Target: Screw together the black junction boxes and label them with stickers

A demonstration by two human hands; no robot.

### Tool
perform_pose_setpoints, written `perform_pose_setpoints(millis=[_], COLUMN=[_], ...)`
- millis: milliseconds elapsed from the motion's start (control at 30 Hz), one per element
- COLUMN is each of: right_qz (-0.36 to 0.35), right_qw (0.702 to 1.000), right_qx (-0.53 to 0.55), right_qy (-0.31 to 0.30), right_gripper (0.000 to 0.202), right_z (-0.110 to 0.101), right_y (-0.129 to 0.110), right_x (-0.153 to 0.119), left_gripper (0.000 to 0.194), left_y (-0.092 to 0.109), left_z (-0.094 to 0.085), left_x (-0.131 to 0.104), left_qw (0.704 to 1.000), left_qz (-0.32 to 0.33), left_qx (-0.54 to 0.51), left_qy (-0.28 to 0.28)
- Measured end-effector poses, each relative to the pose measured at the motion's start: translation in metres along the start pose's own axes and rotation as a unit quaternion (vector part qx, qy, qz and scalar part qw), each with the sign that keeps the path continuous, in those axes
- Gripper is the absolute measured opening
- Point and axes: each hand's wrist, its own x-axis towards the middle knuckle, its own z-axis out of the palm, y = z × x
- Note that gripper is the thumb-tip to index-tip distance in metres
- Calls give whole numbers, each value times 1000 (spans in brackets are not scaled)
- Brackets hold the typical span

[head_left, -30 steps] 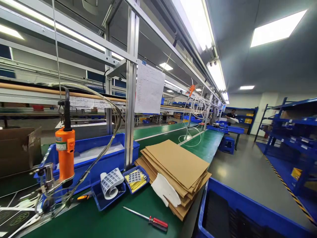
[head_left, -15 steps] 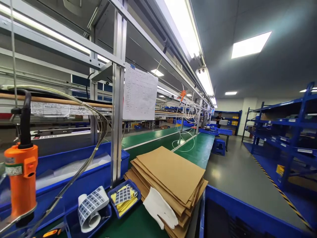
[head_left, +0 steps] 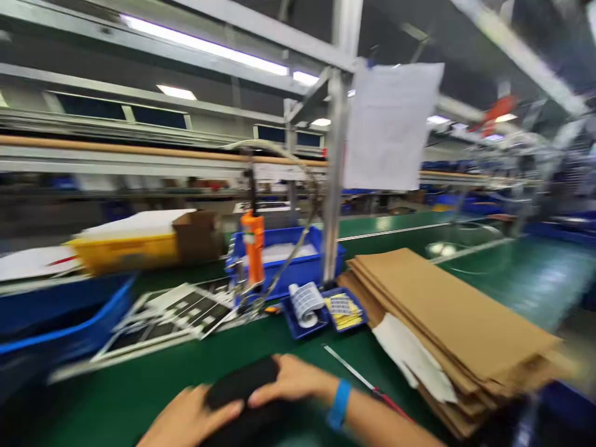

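Both hands are on a black object [head_left: 244, 386] low over the green bench, its kind blurred by motion. My left hand [head_left: 189, 417] grips its near left side, the thumb lying along it. At the far right end, my right hand [head_left: 293, 380] has its fingers wrapped round the edge; a blue band [head_left: 339, 403] circles that wrist. To the right of the hands lies a thin tool with a pale blade and red handle [head_left: 382, 397]. Beyond them stand a small blue tray with a roll of labels [head_left: 306, 304] and another holding yellow packets [head_left: 344, 318].
Stacked cardboard sheets [head_left: 447, 310] with a white glove [head_left: 414, 354] stand on the right. An orange power tool [head_left: 254, 248] hangs before a blue bin [head_left: 291, 248]. At left are printed sheets [head_left: 186, 310], a large blue bin [head_left: 107, 316] and a yellow box [head_left: 125, 251]. A metal post [head_left: 336, 186] rises behind.
The view has swung left and down. Both hands and the black object have come into view, along with the yellow box and left-hand bin.
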Motion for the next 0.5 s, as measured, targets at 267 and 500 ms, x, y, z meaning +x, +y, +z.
perform_pose_setpoints(millis=[267, 500], right_qz=[243, 291], right_qw=[964, 951], right_qx=[29, -72], right_qy=[-105, -69], right_gripper=[55, 53], right_z=[-47, -53], right_y=[29, 12], right_x=[43, 43], left_gripper=[72, 54], left_y=[-44, -32], left_z=[4, 21], left_x=[19, 1], left_qw=[972, 999], left_qz=[-117, 10], left_qx=[-50, -23], left_qy=[-198, -24])
